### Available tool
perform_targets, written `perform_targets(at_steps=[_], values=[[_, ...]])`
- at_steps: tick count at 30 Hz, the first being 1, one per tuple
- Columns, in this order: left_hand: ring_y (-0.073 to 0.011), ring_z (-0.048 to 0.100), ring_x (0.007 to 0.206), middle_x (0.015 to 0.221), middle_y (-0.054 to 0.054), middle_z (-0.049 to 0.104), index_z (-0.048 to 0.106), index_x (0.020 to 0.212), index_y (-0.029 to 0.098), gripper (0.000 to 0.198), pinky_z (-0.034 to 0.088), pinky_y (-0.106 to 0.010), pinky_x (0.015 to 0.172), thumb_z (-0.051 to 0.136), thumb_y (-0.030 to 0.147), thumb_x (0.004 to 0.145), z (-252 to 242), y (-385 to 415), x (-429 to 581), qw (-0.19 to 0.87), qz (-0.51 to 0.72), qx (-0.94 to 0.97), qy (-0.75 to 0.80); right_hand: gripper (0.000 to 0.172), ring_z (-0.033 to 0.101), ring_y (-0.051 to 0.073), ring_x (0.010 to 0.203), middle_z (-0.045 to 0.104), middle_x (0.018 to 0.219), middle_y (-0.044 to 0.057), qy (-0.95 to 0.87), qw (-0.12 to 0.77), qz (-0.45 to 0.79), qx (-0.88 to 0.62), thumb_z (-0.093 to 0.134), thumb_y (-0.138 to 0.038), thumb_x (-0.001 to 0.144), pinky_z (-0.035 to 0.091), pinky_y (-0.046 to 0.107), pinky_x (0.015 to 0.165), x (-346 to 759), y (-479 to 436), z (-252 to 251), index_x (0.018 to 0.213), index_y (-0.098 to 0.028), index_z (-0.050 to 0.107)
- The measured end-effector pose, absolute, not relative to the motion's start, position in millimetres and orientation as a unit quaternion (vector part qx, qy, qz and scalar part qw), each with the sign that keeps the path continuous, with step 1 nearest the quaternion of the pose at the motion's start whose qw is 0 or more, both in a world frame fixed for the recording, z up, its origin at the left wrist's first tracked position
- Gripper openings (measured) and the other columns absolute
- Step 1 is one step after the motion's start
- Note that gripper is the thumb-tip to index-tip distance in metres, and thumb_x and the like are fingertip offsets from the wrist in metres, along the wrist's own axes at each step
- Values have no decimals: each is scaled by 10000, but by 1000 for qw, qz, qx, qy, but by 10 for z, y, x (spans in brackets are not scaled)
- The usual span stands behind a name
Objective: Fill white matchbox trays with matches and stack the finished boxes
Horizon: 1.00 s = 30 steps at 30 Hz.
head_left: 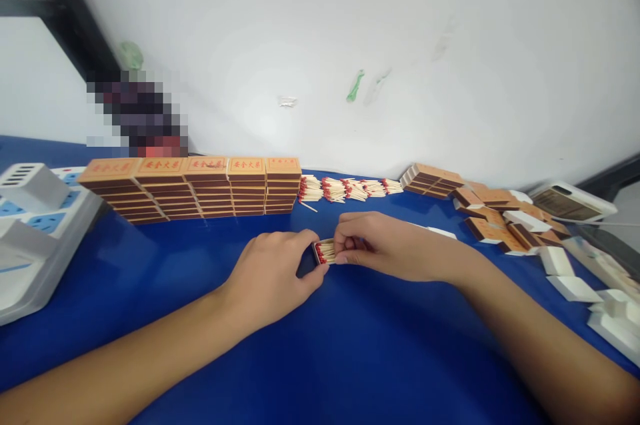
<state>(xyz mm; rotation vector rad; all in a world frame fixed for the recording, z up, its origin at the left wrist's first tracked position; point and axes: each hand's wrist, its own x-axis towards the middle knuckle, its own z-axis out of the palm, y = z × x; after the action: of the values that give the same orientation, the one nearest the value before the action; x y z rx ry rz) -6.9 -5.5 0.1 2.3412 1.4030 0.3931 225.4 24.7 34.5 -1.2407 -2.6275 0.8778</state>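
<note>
A small white matchbox tray (317,253) filled with red-tipped matches (327,252) sits on the blue table between my hands. My left hand (273,271) grips its left end, thumb on the near side and index finger on the far side. Over the tray's right part, the closed fingers of my right hand (367,246) pinch at the matches and hide that end. Just beyond, loose matches (345,189) lie in several small heaps, with a single match (309,207) in front of them.
Closed matchboxes (200,188) stand in stacked columns at the back left, beside a white power strip (55,265) with plugs. At the right are a smaller matchbox stack (433,179), scattered sleeves (500,228), empty white trays (573,288) and a phone-like device (573,203). A white wall (320,45) rises behind.
</note>
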Motion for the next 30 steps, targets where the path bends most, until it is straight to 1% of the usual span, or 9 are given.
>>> perform_targets(at_steps=[8, 12, 15, 17, 19, 21, 25, 27, 30], values=[[-176, 575, 639, 711, 31, 620, 719, 1130, 270, 266, 304, -308, 598, 625, 432, 941, -6, -62, -79, 184, 139, 834, 501, 132, 597, 163, 839, 689, 997, 39, -867, 54, 295, -398, 617, -290, 1036, 442, 294, 737, 2242, 254, 334, 982, -195, 690], [-172, 569, 635, 712, 33, 619, 718, 1129, 270, 263, 301, -306, 600, 622, 429, 942, -14, -60, -75, 187, 141, 834, 500, 140, 571, 149, 763, 673, 896, 18, -867, 65, 285, -404, 624, -288, 1023, 418, 286, 678, 2204, 254, 333, 935, -198, 685], [-169, 561, 624, 701, 35, 609, 717, 1131, 270, 262, 297, -305, 599, 619, 420, 939, -14, -58, -71, 187, 142, 834, 500, 147, 523, 133, 665, 621, 758, -16, -852, 123, 254, -441, 634, -267, 1002, 373, 283, 614, 2117, 339, 295, 877, -202, 676], [-168, 558, 620, 692, 35, 603, 720, 1119, 270, 253, 294, -304, 599, 619, 414, 937, -8, -59, -68, 187, 142, 833, 500, 125, 514, 132, 661, 616, 746, -18, -839, 181, 205, -471, 660, -259, 986, 361, 286, 618, 2033, 466, 223, 879, -200, 684], [-167, 559, 620, 683, 34, 599, 724, 1109, 269, 245, 294, -304, 599, 620, 410, 937, 1, -63, -67, 187, 142, 833, 501, 97, 529, 139, 700, 636, 783, -6, -829, 213, 155, -494, 717, -250, 952, 360, 290, 645, 1944, 626, 125, 882, -190, 686], [-166, 560, 621, 682, 33, 599, 725, 1115, 267, 249, 297, -305, 600, 618, 407, 939, 8, -65, -67, 188, 141, 833, 500, 132, 534, 143, 718, 645, 795, 6, -823, 204, 138, -512, 736, -231, 940, 354, 292, 654, 1875, 770, 34, 843, -179, 663], [-169, 569, 628, 698, 32, 613, 724, 1134, 273, 263, 308, -306, 601, 618, 413, 938, -1, -62, -70, 189, 141, 831, 504, 194, 512, 139, 683, 625, 765, 3, -820, 172, 158, -522, 655, -192, 991, 344, 297, 645, 1915, 821, 17, 802, -181, 612], [-171, 575, 631, 705, 33, 620, 723, 1141, 278, 269, 317, -306, 604, 625, 421, 935, -15, -61, -73, 187, 145, 829, 507, 168, 507, 143, 687, 615, 775, -2, -826, 171, 178, -508, 632, -213, 1008, 356, 298, 648, 2038, 703, 103, 842, -189, 621], [-170, 577, 627, 708, 37, 626, 722, 1146, 288, 269, 322, -306, 607, 626, 428, 938, -31, -60, -75, 187, 151, 827, 508, 197, 510, 151, 697, 600, 777, -9, -831, 157, 225, -484, 597, -311, 1043, 377, 294, 636, 2255, 435, 246, 880, -208, 638]])
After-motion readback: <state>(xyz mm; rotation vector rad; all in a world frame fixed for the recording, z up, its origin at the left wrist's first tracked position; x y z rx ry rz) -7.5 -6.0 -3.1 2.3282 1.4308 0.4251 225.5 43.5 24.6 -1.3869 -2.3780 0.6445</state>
